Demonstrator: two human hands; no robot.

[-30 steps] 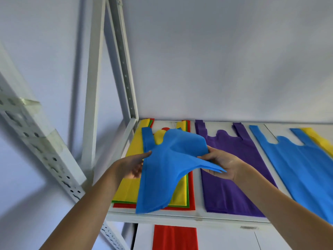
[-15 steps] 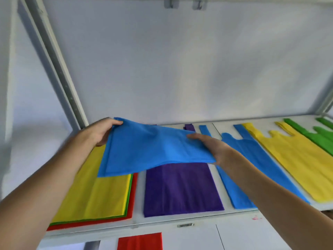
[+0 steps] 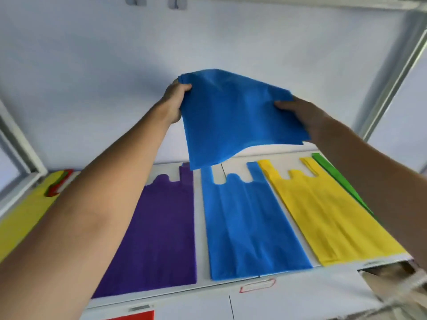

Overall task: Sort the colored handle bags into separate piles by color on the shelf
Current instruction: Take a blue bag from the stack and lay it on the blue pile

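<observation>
A blue bag point(image 3: 240, 116) hangs in the air above the shelf point(image 3: 208, 227), over the far end of the blue pile point(image 3: 249, 227). The left hand point(image 3: 173, 101) pinches its upper left corner, fingers point(image 3: 184, 87) closed over the edge. The right hand point(image 3: 302, 114) grips its right edge, thumb point(image 3: 283, 104) pressed on top of the fabric. Left of the blue pile lies the purple pile point(image 3: 161, 236); right of it the yellow pile point(image 3: 328, 213), then a green bag point(image 3: 332, 172). Far left of the blue pile sits a mixed stack point(image 3: 23, 213) topped with yellow.
</observation>
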